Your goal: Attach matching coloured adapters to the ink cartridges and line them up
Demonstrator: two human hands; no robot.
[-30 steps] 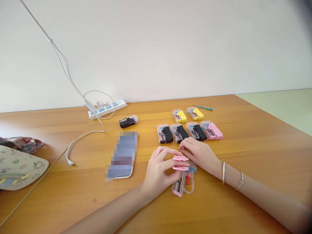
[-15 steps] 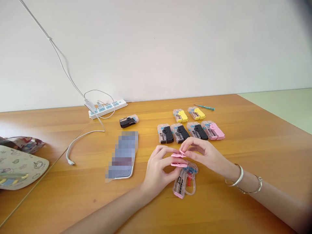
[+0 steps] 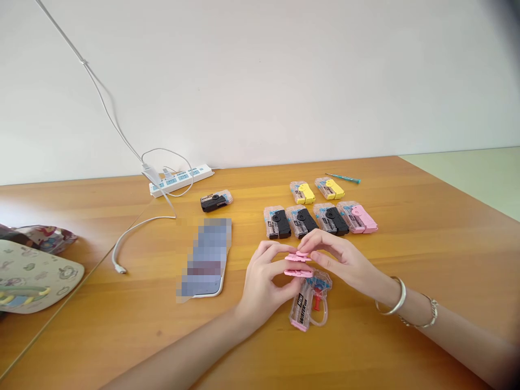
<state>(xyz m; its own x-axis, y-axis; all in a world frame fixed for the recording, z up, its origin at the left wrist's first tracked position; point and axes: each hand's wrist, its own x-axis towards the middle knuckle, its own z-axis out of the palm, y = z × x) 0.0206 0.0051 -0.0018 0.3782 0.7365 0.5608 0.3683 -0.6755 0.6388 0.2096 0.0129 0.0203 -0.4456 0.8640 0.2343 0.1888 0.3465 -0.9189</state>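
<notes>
My left hand (image 3: 264, 281) grips a small toy water gun (image 3: 305, 300) with a clear body, pink top and red trigger, held upright just above the wooden table (image 3: 406, 254). My right hand (image 3: 339, 259) pinches a small pink piece (image 3: 303, 253) at the top of the gun's pink part (image 3: 298, 265). Just beyond my hands lies a row of finished toys: three black ones (image 3: 303, 220) and a pink one (image 3: 359, 217). Behind them sit two yellow ones (image 3: 319, 190).
A phone (image 3: 206, 258) lies left of my hands, with one more black toy (image 3: 216, 200) behind it. A white power strip (image 3: 181, 179) and loose cable (image 3: 134, 233) sit at the back left. A small teal screwdriver (image 3: 343, 178) lies far back. A patterned pouch (image 3: 32, 271) is at the left edge.
My right hand lifted off the table and turned its fingertips onto the pink top of the gun. The left hand kept holding the gun nearly still.
</notes>
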